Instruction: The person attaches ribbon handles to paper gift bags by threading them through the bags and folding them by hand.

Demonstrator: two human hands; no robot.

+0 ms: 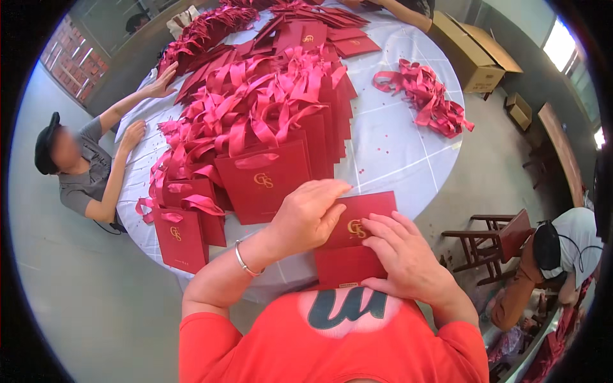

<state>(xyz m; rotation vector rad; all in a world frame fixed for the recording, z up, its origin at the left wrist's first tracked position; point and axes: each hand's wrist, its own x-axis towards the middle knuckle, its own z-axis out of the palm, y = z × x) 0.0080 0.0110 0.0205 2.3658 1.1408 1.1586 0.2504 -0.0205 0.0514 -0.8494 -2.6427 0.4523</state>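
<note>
The right hand (407, 263) spreads its fingers, parted and ungripping, over the red bag (335, 263), its thumb by the near edge. The left hand (305, 216) bends its fingers over the bag's left side (whether they pinch it, I cannot tell). The bag lies flat at the near rim of the white counter (412, 167), close to the red shirt (268, 348), with little room there. Upright bags (265, 185) crowd in beyond the left hand. Right of them, open counter stretches to a ribbon heap (426, 99) near the right edge. A co-worker (96, 159) is at the left edge.
</note>
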